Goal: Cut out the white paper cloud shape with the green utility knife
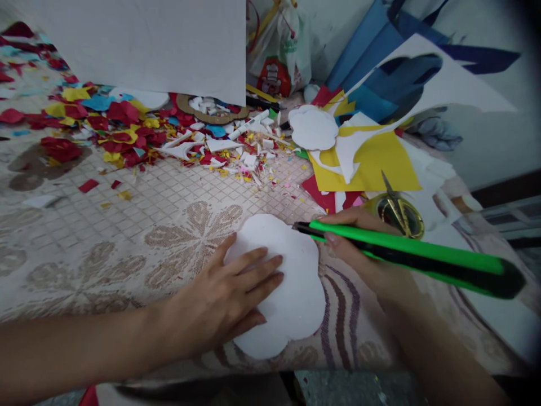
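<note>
A white scalloped, flower-like cutout [296, 293] lies flat near the front edge of the table. My left hand [240, 282] rests on its left half, fingers stretched out and spread. In my right hand [359, 242] is a green and black utility knife [414, 254], gripped between thumb and fingers. The knife's tip is at the cutout's upper right edge; whether it touches cannot be made out. Just beyond the right hand, gold-handled scissors [399, 208] lie on a roll of tape [416, 223].
Red, yellow, blue and white scraps [127, 121] cover the back of the patterned tablecloth [194, 225]. A smaller white cutout [313, 127] and a yellow sheet [380, 160] lie at the back right. A large white board [160, 45] stands behind, beside a plastic bag [291, 51].
</note>
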`<state>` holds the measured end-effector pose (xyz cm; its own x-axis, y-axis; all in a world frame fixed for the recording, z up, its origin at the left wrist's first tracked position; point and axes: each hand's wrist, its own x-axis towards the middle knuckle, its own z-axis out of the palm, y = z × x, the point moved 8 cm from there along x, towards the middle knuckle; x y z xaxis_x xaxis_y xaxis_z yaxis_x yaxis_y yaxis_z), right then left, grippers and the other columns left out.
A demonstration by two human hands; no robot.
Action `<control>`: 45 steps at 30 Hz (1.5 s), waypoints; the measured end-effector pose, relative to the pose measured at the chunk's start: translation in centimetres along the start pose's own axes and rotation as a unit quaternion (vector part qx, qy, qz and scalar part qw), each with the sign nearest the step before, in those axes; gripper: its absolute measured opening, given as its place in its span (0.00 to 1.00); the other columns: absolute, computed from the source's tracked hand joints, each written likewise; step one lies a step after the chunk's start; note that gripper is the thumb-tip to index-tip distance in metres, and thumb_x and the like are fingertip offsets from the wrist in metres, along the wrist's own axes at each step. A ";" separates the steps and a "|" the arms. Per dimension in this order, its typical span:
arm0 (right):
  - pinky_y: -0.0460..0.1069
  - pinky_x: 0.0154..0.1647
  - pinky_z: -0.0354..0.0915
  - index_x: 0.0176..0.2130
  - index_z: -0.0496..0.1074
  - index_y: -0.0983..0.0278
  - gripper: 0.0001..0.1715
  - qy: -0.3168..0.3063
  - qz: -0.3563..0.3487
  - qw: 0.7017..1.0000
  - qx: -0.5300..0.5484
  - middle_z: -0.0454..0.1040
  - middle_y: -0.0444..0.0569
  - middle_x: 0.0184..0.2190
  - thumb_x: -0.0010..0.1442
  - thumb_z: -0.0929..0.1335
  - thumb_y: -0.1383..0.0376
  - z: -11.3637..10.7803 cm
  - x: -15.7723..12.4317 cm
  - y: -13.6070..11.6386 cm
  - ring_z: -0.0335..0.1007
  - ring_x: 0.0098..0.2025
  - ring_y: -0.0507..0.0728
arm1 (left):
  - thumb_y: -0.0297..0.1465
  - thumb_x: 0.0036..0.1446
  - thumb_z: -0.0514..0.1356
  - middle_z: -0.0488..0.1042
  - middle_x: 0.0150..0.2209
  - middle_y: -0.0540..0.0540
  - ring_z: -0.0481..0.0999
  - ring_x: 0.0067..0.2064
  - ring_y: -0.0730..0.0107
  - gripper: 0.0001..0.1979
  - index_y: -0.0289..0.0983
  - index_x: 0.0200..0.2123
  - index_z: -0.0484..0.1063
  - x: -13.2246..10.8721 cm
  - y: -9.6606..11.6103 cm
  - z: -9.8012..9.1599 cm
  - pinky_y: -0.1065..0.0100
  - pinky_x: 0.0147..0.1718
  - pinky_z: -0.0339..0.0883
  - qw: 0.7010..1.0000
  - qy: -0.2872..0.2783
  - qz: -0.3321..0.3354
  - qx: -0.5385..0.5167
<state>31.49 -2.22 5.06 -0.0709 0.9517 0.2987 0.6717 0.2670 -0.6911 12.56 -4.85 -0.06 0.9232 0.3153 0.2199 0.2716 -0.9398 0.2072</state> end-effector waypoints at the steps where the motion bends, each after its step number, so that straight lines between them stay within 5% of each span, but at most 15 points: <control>1: 0.49 0.38 0.74 0.43 0.75 0.55 0.08 -0.013 -0.006 1.000 0.013 0.80 0.44 0.38 0.63 0.70 0.66 -0.2 0.2 0.2 0.78 0.39 0.56 | 0.40 0.72 0.51 0.65 0.66 0.49 0.64 0.66 0.61 0.21 0.40 0.63 0.65 0.0 0.0 0.0 0.55 0.69 0.21 1.000 -0.003 0.000 -0.001; 7: 0.47 0.36 0.75 0.45 0.78 0.57 0.10 -0.121 -0.017 0.992 0.041 0.82 0.46 0.39 0.62 0.71 0.65 1.0 0.8 1.7 0.80 0.39 0.56 | 0.37 0.72 0.52 0.65 0.66 0.48 0.63 0.66 0.60 0.21 0.40 0.64 0.65 0.0 -0.1 -0.1 0.52 0.69 0.24 1.000 -0.005 -0.001 -0.009; 28: 0.50 0.38 0.76 0.44 0.80 0.55 0.10 -0.160 0.005 0.983 0.095 0.82 0.48 0.41 0.62 0.71 0.58 1.8 1.0 2.6 0.79 0.43 0.58 | 0.39 0.71 0.53 0.66 0.66 0.50 0.63 0.66 0.62 0.21 0.41 0.63 0.65 0.0 -0.2 0.0 0.54 0.70 0.24 1.000 0.001 -0.009 -0.018; 41: 0.49 0.41 0.73 0.46 0.79 0.57 0.11 -0.280 -0.072 0.951 0.104 0.81 0.47 0.40 0.64 0.70 0.59 2.3 2.7 1.6 0.78 0.41 0.56 | 0.39 0.72 0.52 0.65 0.66 0.50 0.63 0.66 0.61 0.21 0.41 0.64 0.65 0.1 -0.2 0.1 0.50 0.69 0.18 1.000 -0.006 -0.009 -0.028; 45: 0.48 0.42 0.73 0.46 0.78 0.56 0.10 -0.226 -0.071 0.967 0.092 0.81 0.46 0.42 0.63 0.72 0.62 1.2 2.0 2.2 0.79 0.43 0.56 | 0.40 0.72 0.51 0.66 0.66 0.50 0.64 0.66 0.62 0.20 0.41 0.63 0.66 0.0 -0.3 -0.1 0.54 0.69 0.21 1.000 -0.002 -0.010 -0.015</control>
<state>31.90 0.48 3.35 -0.4957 0.8616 0.1090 0.4926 0.3823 -0.7818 12.50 -4.55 -0.06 0.9184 0.3338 0.2123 0.2820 -0.9289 0.2401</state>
